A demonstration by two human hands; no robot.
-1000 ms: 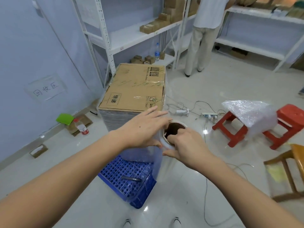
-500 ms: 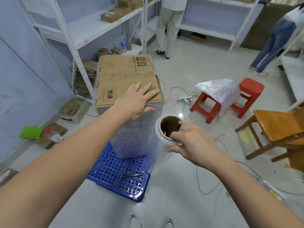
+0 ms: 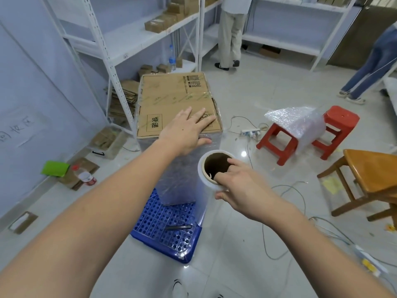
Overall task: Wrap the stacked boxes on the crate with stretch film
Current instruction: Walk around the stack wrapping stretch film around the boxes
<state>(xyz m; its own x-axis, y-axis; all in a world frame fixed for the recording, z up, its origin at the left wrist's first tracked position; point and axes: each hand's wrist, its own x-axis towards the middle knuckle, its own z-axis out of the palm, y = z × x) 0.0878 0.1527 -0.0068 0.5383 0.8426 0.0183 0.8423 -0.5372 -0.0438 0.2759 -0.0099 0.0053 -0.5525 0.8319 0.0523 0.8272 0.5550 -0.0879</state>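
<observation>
Hands: left hand (image 3: 184, 130) lies flat, fingers straight and spread, on the near edge of the top carton of the stacked boxes (image 3: 178, 104), thumb over the front face. Right hand (image 3: 238, 186) grips the stretch film roll (image 3: 209, 181) just beside the stack's near right corner, fingers hooked into the cardboard core, thumb on the outside. Roll stands upright; film runs from it onto the stack's sides, which are already covered. Stack rests on the blue crate (image 3: 167, 235). A dark tool (image 3: 178, 227) lies on the crate in front of the stack.
</observation>
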